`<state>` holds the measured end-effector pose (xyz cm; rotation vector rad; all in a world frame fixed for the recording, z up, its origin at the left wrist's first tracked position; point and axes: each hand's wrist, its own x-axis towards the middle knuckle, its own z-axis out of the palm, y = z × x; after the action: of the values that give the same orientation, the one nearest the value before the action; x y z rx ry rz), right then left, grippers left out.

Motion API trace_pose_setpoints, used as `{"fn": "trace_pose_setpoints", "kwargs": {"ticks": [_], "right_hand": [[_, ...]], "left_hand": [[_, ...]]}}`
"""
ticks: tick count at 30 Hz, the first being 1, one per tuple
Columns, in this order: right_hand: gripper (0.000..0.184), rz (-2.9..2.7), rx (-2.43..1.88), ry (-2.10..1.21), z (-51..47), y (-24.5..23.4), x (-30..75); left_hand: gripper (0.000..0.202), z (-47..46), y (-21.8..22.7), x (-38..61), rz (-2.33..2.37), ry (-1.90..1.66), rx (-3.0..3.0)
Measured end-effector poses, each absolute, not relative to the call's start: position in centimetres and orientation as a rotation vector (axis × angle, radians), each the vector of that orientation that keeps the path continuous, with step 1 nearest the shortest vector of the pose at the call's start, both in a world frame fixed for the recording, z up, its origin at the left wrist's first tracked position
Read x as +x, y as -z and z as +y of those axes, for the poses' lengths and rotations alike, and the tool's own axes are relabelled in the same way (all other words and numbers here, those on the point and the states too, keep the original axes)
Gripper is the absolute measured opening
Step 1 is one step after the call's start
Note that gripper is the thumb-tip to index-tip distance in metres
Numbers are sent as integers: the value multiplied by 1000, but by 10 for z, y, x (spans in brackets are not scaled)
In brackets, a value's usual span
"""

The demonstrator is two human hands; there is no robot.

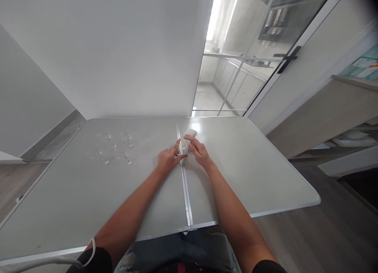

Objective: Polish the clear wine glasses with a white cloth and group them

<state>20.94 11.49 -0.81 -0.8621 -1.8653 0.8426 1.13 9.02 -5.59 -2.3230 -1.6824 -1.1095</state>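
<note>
A small white, partly clear plastic object (188, 140) lies at the middle seam of the grey folding table (251, 170). My right hand (198, 150) is closed around it, thumb on top. My left hand (167, 158) pinches the object's near end with thumb and forefinger, the other fingers curled. I cannot make out what the object is. Several small clear pieces (113, 149) lie scattered on the table's left half, apart from both hands.
A white wall stands behind the table. A glass sliding door (245, 68) with a black handle is at the back right. A shelf unit (339, 107) stands at the right. A white cable (44, 261) hangs at the near left edge.
</note>
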Motion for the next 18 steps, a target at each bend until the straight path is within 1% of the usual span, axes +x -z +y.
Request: {"fn": "trace_pose_setpoints", "kwargs": {"ticks": [3, 7, 11, 13, 18], "right_hand": [[44, -1822, -923, -767, 115, 10, 206], [51, -1702, -850, -967, 115, 6, 203], [46, -1805, -746, -1025, 118, 1, 208], [45, -1863, -767, -996, 119, 1, 209], [44, -1850, -901, -783, 114, 5, 203]], "left_hand": [[64, 91, 56, 12, -1709, 1152, -2325], [53, 91, 57, 11, -1729, 1190, -2324], [54, 88, 56, 11, -1691, 1163, -2345], [53, 86, 56, 10, -1685, 1159, -2370], [51, 86, 56, 9, -1728, 1229, -2353]]}}
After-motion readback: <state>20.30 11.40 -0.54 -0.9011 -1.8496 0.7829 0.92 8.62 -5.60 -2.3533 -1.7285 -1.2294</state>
